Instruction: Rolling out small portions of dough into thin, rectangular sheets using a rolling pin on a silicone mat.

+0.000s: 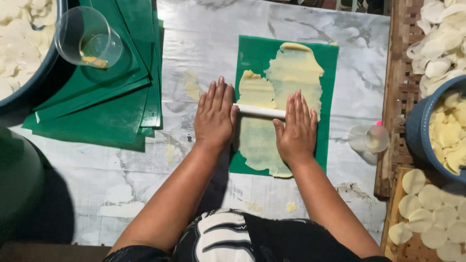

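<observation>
A green plastic sheet lies on the marble-patterned table, spread with thin pale yellow dough. Across the dough lies a white rolling pin. My left hand rests flat on the pin's left end, fingers stretched out. Over the right end my right hand presses flat in the same way. Only the middle of the pin shows between the two hands.
A stack of green sheets lies at the left with a clear cup on it. Bowls of pale round discs stand at both sides. A small clear cup and bamboo trays of discs sit at right.
</observation>
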